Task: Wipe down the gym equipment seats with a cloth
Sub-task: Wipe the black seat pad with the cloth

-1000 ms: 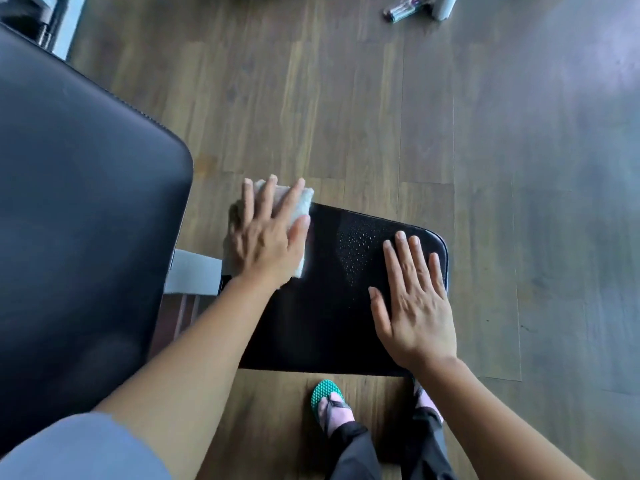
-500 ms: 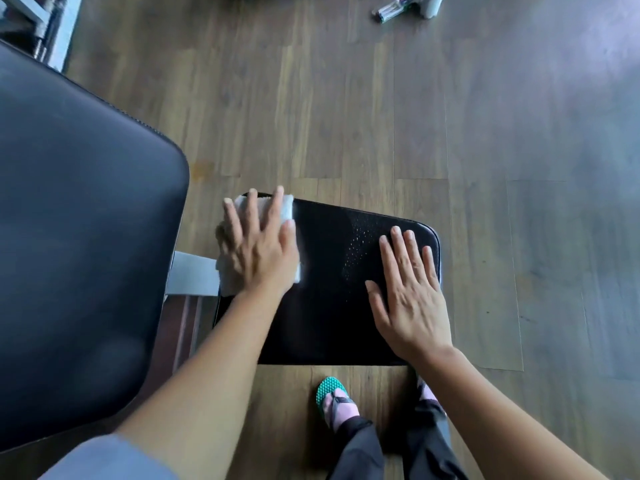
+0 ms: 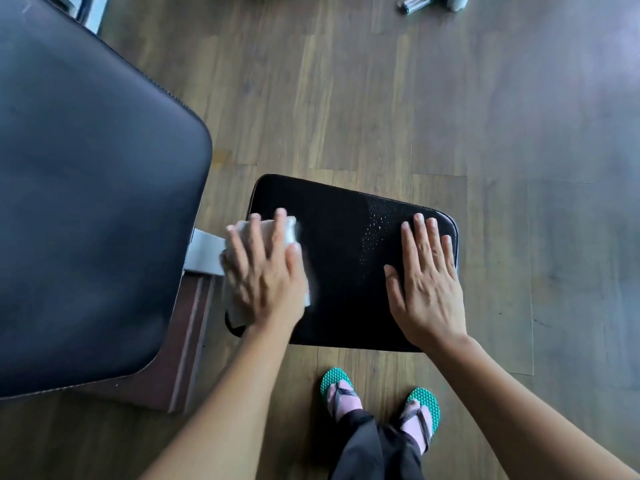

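Observation:
A small black padded seat (image 3: pixel 343 271) lies below me, with a patch of spray droplets (image 3: pixel 375 230) right of its middle. My left hand (image 3: pixel 265 275) presses a folded white cloth (image 3: pixel 289 228) flat onto the seat's left edge, fingers straight. The cloth is mostly hidden under the palm and blurred. My right hand (image 3: pixel 427 282) rests flat on the seat's right side, fingers spread, holding nothing.
A large dark padded backrest (image 3: pixel 86 209) fills the left, joined to the seat by a grey metal bracket (image 3: pixel 204 252). Wooden floor surrounds the bench. A spray bottle (image 3: pixel 433 1) lies on the floor at the top right. My feet in green sandals (image 3: pixel 377 400) stand below the seat.
My left hand has slid the cloth from the seat's far left corner toward me along the left edge. The right hand stays flat on the right side.

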`<state>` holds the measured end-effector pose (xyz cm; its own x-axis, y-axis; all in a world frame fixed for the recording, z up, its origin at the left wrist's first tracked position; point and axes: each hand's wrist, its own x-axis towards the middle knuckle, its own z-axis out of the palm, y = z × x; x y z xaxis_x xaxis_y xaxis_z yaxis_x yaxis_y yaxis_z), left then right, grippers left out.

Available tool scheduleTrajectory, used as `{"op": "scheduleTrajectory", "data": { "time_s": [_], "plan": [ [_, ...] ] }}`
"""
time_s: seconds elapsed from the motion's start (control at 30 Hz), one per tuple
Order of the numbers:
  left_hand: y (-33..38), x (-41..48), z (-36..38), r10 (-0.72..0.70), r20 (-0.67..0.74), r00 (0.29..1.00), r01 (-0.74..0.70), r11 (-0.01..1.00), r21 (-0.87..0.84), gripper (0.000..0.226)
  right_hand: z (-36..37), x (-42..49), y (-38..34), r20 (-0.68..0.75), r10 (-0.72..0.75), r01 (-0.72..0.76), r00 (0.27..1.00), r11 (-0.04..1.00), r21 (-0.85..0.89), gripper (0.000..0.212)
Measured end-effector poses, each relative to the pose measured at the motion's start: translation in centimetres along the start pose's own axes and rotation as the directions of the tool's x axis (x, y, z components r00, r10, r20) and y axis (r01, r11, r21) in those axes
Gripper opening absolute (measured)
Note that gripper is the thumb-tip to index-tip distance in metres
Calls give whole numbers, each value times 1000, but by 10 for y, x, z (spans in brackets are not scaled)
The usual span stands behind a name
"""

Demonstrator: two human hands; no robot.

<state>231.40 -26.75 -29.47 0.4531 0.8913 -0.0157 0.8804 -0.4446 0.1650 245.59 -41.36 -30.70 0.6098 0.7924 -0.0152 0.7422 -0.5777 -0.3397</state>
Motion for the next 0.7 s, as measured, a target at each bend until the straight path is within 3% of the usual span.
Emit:
{"op": "scheduleTrajectory", "data": {
  "time_s": [0.1,0.13,0.3,0.5,0.63,0.7],
  "plan": [
    [33,-14,9,278,53,959,-278,960,2,50,-1,-1,2,-8,11,-11,1000,1000,-6,63],
    [37,-9,11,310,70,948,-309,951,-19,50,-2,-2,3,-12,17,-17,1000,1000,-3,64],
    [76,43,17,156,95,983,-152,987,-46,57,-1,-4,5,-24,9,-9,1000,1000,3,63],
    [86,8,16,274,134,952,-264,961,-86,58,2,-8,8,-69,47,-45,996,998,36,60],
    [65,18,-5,288,191,938,-219,924,-313,57,-3,-6,2,-81,106,-96,991,988,125,60],
    [38,32,-11,245,122,962,-188,916,-355,58,-7,0,-12,-108,159,-135,981,969,207,60]
  ]
}}
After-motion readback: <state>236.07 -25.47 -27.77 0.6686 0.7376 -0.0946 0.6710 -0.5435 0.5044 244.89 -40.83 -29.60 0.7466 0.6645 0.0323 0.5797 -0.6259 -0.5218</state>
